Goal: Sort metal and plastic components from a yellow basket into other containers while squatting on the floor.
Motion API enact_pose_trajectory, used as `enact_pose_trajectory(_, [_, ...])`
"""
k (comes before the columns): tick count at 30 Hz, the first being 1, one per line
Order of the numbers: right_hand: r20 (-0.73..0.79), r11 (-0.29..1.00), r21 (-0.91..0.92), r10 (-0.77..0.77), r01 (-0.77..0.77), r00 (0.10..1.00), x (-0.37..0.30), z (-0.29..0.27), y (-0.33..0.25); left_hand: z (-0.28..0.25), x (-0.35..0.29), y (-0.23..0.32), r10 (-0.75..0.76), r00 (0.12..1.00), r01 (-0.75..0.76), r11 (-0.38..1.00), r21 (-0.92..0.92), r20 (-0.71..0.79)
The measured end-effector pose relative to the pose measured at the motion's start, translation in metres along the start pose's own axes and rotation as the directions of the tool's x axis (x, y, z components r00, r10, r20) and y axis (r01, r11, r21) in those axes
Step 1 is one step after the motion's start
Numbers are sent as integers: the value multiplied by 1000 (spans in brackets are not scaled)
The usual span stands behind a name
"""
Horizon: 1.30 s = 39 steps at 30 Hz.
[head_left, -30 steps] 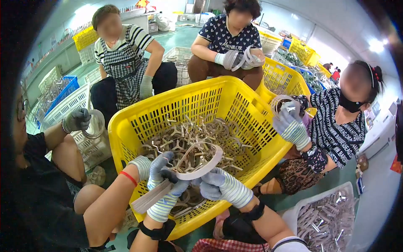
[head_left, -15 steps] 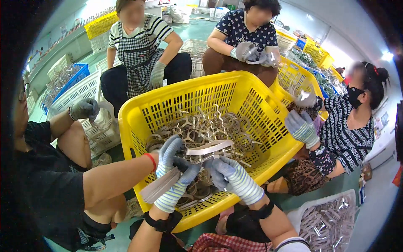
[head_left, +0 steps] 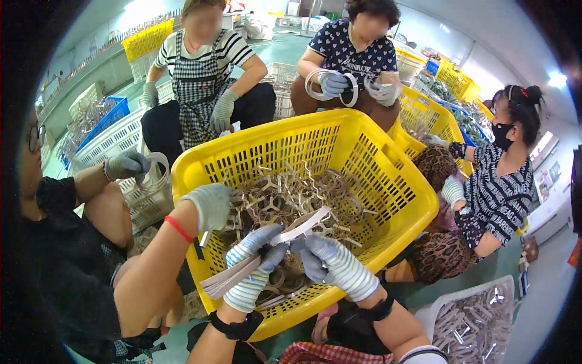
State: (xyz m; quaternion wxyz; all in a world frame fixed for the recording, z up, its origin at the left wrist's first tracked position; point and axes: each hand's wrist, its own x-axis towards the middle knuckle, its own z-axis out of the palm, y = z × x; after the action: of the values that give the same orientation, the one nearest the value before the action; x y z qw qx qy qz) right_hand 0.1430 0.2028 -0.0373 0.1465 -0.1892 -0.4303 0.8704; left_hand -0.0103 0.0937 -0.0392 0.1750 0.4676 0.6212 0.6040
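My left hand (head_left: 253, 258), in a grey and white striped glove, is closed around a stack of flat beige strips (head_left: 229, 279) that sticks out past its wrist side. Between my two hands rises a single curved beige strip (head_left: 303, 226), tilted up to the right; the left fingers grip its lower end. My right hand (head_left: 341, 262), gloved alike, pinches close beside that strip; exactly what lies between its fingertips is hidden. Both hands are over the near side of a big yellow perforated basket (head_left: 273, 145), above a tangle of metal rings and three-armed pieces (head_left: 291, 188).
At the left, a co-worker's gloved hand (head_left: 209, 209) reaches over the basket's rim. Another co-worker's glove (head_left: 333, 84) across from me holds pale rings. Two more people sit around the basket. A white crate of strips (head_left: 473, 321) stands at lower right.
The left co-worker's hand has pulled away from my left hand toward the basket's left rim. The single strip has tilted. The far co-worker's rings are spread apart; the right co-worker's hand has dropped.
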Motion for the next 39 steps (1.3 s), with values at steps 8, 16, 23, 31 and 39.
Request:
enact_pose_trajectory(8, [-221, 902, -315, -372, 295, 901, -18, -13, -17, 15, -2, 10, -133, 813, 226, 969, -96, 567])
enact_pose_trajectory(16, [220, 963, -263, 5, 54, 975, -51, -8, -29, 76, -8, -8, 368, 416, -617, 786, -39, 832])
enact_pose_trajectory(23, [174, 916, -362, -115, 172, 978, -68, -25, -32, 84, -3, 46, 377, 670, -543, 837, 74, 640])
enact_pose_trajectory(31, [208, 387, -806, -522, 447, 827, -78, -61, -30, 63, -25, 81, 238, 921, -305, 933, 192, 308])
enact_pose_trajectory(39, [198, 520, -520, -698, 678, 688, -36, -76, -24, 50, -8, 33, 507, 851, -522, 795, 308, 136])
